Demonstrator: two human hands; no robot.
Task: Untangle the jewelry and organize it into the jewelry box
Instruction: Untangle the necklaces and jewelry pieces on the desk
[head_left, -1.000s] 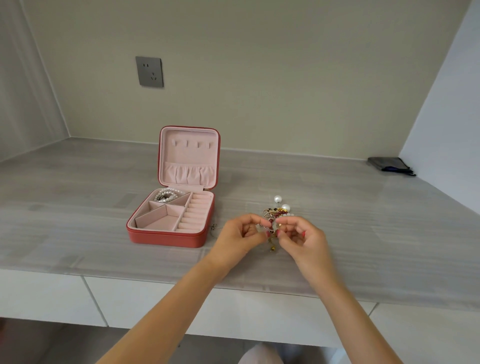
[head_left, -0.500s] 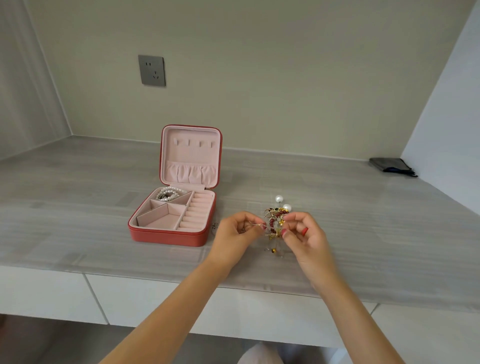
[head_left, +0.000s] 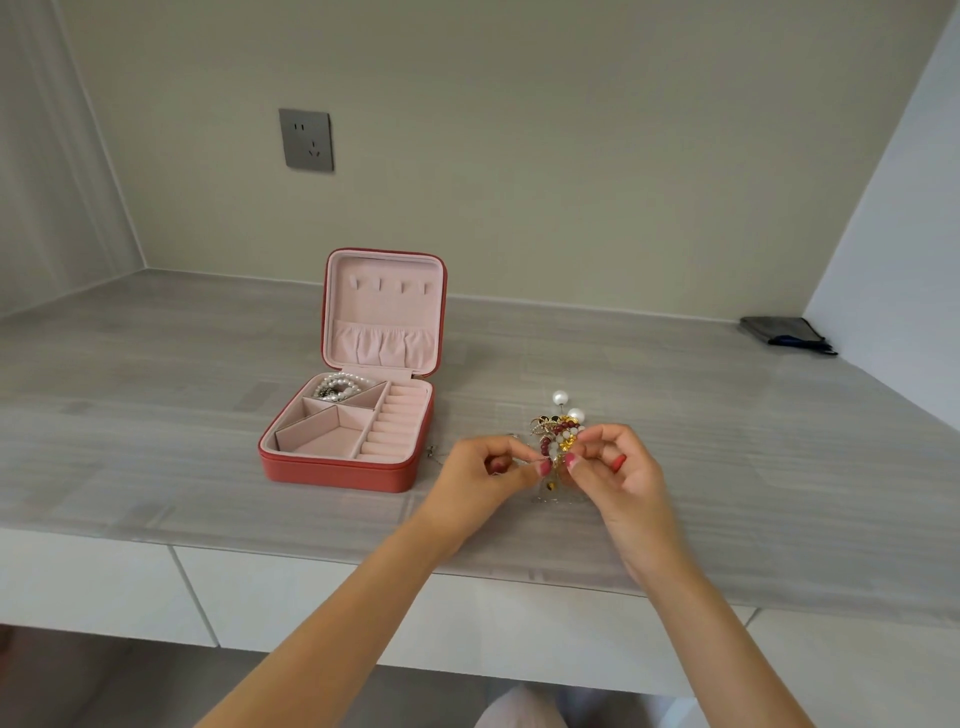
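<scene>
Both hands (head_left: 550, 465) pinch red, gold, pearl jewelry tangle (head_left: 558, 434).

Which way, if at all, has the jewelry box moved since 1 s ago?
No. The jewelry box sits at the same offset below and right of the wall socket in all three pictures. The slight shift in frame is head-camera motion.

Both forearms are bare from the bottom edge of the frame up to the wrists; no sleeve, watch, bracelet or ring shows on either. The left hand (head_left: 485, 470) has pink-red polish on its nails, seen on the thumb and on a curled finger. The right hand (head_left: 613, 467) wears the same kind of polish, pinker on the thumbnail and a brighter red on one finger farther right. The nails are short and rounded.
</scene>
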